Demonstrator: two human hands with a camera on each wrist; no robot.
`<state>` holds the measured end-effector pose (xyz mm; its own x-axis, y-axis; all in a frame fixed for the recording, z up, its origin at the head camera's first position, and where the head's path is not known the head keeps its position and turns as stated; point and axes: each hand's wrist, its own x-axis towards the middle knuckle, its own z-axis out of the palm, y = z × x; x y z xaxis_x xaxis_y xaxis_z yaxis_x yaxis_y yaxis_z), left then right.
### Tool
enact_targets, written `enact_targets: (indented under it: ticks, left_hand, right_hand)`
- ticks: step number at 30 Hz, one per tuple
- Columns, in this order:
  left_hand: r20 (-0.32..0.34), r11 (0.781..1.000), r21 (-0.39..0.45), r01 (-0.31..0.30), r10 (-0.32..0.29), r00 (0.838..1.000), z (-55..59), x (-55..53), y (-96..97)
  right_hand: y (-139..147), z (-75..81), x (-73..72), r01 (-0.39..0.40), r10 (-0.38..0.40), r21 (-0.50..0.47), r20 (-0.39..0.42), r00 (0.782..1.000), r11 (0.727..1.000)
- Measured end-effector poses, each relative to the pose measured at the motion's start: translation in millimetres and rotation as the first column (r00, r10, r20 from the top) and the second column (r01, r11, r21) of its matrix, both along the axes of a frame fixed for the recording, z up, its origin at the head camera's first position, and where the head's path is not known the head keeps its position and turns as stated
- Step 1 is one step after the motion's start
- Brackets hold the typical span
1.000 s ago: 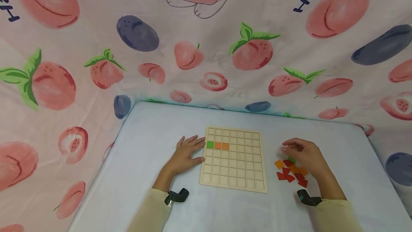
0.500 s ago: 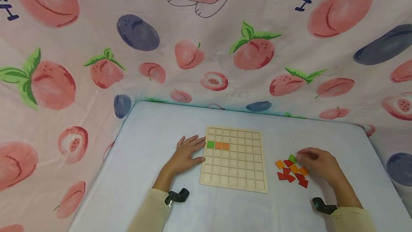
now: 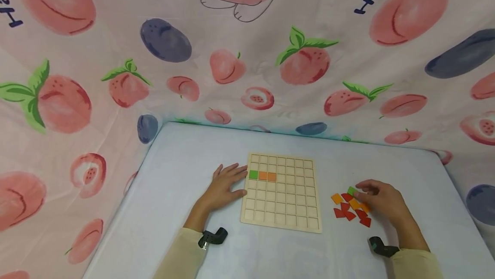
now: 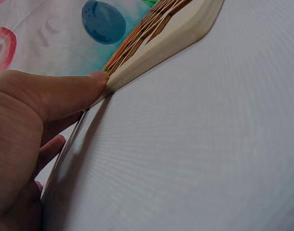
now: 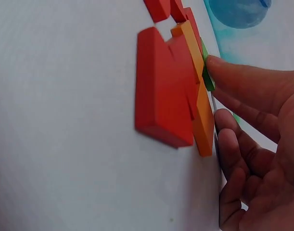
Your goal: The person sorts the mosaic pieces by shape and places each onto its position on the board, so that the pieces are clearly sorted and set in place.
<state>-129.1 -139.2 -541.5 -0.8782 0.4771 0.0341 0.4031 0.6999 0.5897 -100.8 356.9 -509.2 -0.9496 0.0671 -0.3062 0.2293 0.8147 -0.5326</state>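
Note:
A pale wooden grid board (image 3: 281,203) lies on the table, with a green square tile (image 3: 253,174) and two orange square tiles (image 3: 267,176) side by side in one row. My left hand (image 3: 224,186) rests flat at the board's left edge, fingers spread; its thumb (image 4: 74,91) touches the rim. My right hand (image 3: 383,199) is at the loose pile, thumb and index finger at the near corner of a loose green square tile (image 3: 351,190). In the right wrist view the thumb (image 5: 243,77) meets this green tile, and the other fingers are curled behind it.
Beside the right hand lie loose orange square tiles (image 3: 337,198) and several red curved-edge tiles (image 3: 349,216). The white table (image 3: 185,141) meets a fruit-print cloth (image 3: 247,68) at the back and left. Black wrist cameras (image 3: 213,237) sit at both cuffs.
My right hand first drew back to the right off the pile, uncovering the green tile, then came slightly left again so its thumb reaches that tile. My left hand and the board stay put.

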Motion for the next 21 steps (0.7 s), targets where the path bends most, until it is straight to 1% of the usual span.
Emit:
enact_targets:
  ticks: [6, 10, 17, 21]
  left_hand:
    - [-0.004, 1.0, -0.004, -0.003, 0.003, 1.0, -0.4, 0.6, 0.8]
    - [-0.008, 1.0, -0.007, 0.0, 0.0, 1.0, -0.3, -0.2, 0.5]
    - [-0.004, 1.0, -0.001, 0.002, -0.002, 1.0, -1.1, 0.5, -0.3]
    - [-0.01, 1.0, -0.005, 0.002, -0.002, 1.0, -2.0, 0.1, -0.1]
  right_hand:
    - [-1.9, 1.5, 0.5, -0.002, 0.002, 0.016, -0.017, 1.0, 1.0]
    - [-3.7, 3.4, 1.3, 0.0, 0.0, 0.012, -0.032, 0.999, 1.0]
    - [-6.4, 3.3, 2.5, -0.008, 0.008, -0.002, -0.029, 1.0, 1.0]
    - [-7.1, 4.8, 2.0, -0.013, 0.012, -0.017, -0.048, 0.999, 1.0]
